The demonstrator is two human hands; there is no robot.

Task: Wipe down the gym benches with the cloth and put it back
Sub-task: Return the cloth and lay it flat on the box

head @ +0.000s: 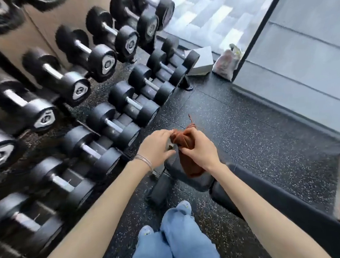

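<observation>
Rust-brown cloth (188, 159) is held up in the middle of the view by both hands. It is bunched into a long bundle. The top of it is gripped, and the rest hangs down toward the near end of the black padded surface (302, 216) of the gym bench. Whether the hanging end touches the pad cannot be told.

The left hand (156, 146) is placed at the left side of the bundle. Its fingers (163, 131) are bent, and the top left edge of the cloth is pinched by them. Thin silver bracelets (145, 160) are worn on the left wrist.

The right hand (198, 149) is placed on the right side of the bundle. Its fingers (187, 133) are curled around the cloth, so the bunch is squeezed inside them. The two hands are kept close together, with only the cloth between them.

Black dumbbells (102, 61) with shiny handles are lined up in rows on a rack along the left side, from near to far. The floor (256, 133) is made of dark mats with small white specks.

Far off, beside the end of the rack, a white box (200, 61) is set on the floor. A plastic bag (228, 62) is seen just to its right, by a big window.

Blue jeans (179, 239) and light shoes (183, 206) are seen at the near edge.
</observation>
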